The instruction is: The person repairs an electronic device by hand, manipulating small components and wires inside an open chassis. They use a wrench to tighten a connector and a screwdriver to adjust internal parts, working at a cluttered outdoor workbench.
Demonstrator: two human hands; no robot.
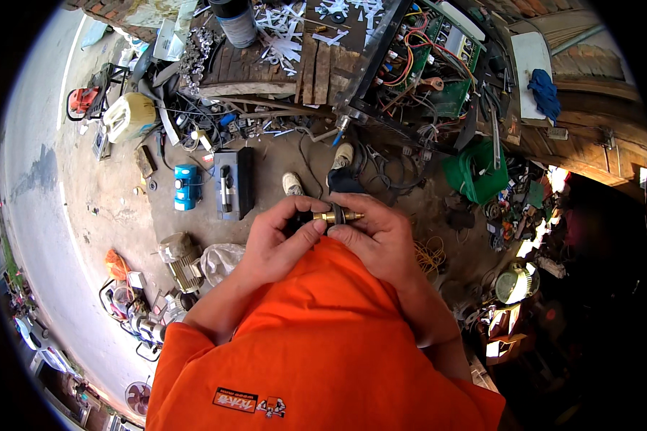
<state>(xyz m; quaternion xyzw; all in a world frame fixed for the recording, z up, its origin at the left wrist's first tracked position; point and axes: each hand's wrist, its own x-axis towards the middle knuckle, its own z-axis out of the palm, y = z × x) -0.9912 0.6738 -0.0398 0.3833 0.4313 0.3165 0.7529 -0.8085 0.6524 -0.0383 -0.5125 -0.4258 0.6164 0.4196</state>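
Note:
In front of my orange shirt, both hands hold a small brass fitting (pixel 326 216) that lies sideways between them. My left hand (pixel 284 237) pinches its left end between thumb and fingers. My right hand (pixel 375 235) is closed round a dark ring (pixel 338 213) on the fitting's right part. A narrow brass tip (pixel 354 215) sticks out past that ring, against the right fingers. The fingers hide part of the fitting, so I cannot tell whether the ring is separate from it.
Ahead stands a wooden bench (pixel 248 72) with white scraps and an opened machine (pixel 431 65) with circuit boards and wires. A toolbox (pixel 235 183), a blue motor (pixel 187 187) and a grey motor (pixel 180 260) stand on the left floor. A green bucket (pixel 474 172) is at right.

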